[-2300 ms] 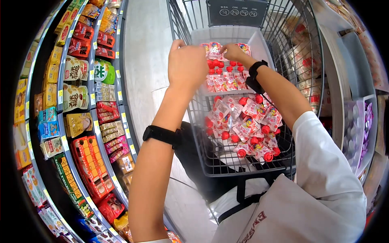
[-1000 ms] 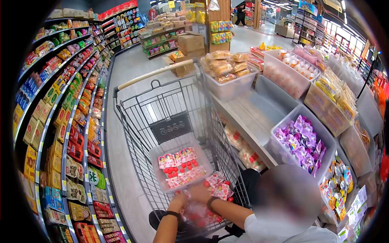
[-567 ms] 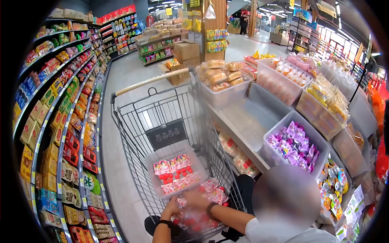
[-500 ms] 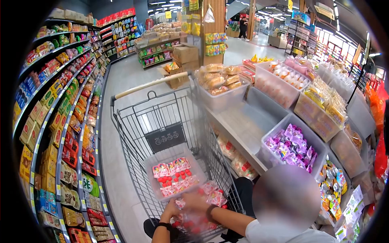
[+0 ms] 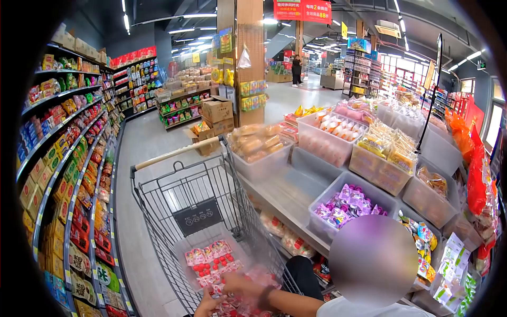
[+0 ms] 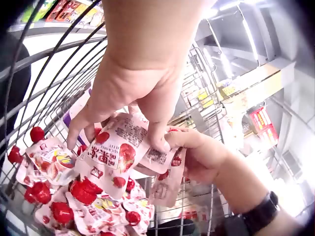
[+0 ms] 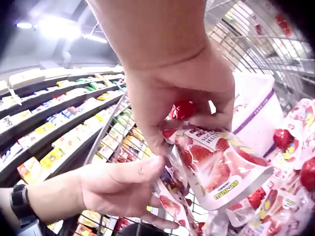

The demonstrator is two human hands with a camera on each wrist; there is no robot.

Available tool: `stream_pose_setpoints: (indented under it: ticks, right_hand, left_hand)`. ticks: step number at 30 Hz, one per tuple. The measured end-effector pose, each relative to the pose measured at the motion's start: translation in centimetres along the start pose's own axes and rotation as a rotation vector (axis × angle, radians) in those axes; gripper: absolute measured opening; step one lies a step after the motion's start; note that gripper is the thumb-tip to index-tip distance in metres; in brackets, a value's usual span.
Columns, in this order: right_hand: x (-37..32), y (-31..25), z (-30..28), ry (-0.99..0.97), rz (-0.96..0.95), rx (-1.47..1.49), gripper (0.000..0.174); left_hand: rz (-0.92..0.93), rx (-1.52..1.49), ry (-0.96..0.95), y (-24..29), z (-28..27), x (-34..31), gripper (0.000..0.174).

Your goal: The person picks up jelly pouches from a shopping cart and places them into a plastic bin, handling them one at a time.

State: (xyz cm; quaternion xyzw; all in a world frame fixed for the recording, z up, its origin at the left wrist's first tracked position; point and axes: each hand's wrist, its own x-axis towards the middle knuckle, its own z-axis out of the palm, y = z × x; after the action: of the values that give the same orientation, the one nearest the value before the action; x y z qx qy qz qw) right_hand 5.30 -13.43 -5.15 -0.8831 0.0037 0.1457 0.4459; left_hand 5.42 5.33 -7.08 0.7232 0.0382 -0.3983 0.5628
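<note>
My left hand (image 6: pixel 133 88) holds pink strawberry jelly pouches between thumb and fingers, one pouch (image 6: pixel 114 152) hanging with its printed back showing. In the right wrist view my right hand (image 7: pixel 182 78) grips a jelly pouch (image 7: pixel 221 164) near its red cap. Both hands are close together over a pile of loose red-capped pouches (image 6: pixel 101 211) in the cart. A translucent tub (image 5: pixel 210 234) beyond them carries pouches laid in rows, caps toward the middle. In the head view my left hand (image 5: pixel 207 305) is partly cut off at the bottom, and my right hand (image 5: pixel 244 286) blurs.
The wire shopping cart (image 5: pixel 153 211) surrounds the pouches and tub. Snack shelves (image 5: pixel 79 158) line the left. On the right, a display stand (image 5: pixel 274 193) bears bins, including one of purple pouches (image 5: pixel 346 206). A blurred round patch covers part of the lower right. A distant person (image 5: pixel 296 71) stands in the aisle.
The hands have come back from the tub's rows to the loose pouches nearer the body. The head view has tilted up, so the cart and hands appear lower and further left.
</note>
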Motion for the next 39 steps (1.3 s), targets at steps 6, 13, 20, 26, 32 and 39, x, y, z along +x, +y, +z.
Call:
stream_pose_setpoints:
  ticks: [6, 13, 20, 26, 32, 39]
  right_hand:
    - [-1.1, -3.4, -2.2, 0.238, -0.123, -0.006, 0.057]
    - [-5.0, -7.9, -4.2, 0.311, -0.240, -0.070, 0.048]
    - [-7.3, -8.5, -4.8, 0.349, -0.360, -0.073, 0.044]
    - [-9.5, -9.3, -4.4, 0.394, -0.535, -0.104, 0.037]
    - [-9.0, -7.4, -0.9, 0.359, -0.724, -0.273, 0.053]
    - [-11.2, -6.8, -1.7, 0.226, -0.644, -0.249, 0.061]
  left_hand:
    - [0.282, -0.583, -0.023, -0.1, 1.8, -1.4, 0.075]
    - [0.491, -0.992, -0.088, 1.3, 5.9, -4.7, 0.077]
    - [0.511, -1.038, -0.091, 1.6, 6.5, -7.0, 0.041]
    - [0.444, -1.188, -0.146, 1.9, 5.4, -7.9, 0.043]
    - [0.260, -1.292, -0.068, 1.5, 6.5, -7.8, 0.043]
    - [0.101, -1.345, 0.043, -0.6, 7.1, -7.3, 0.037]
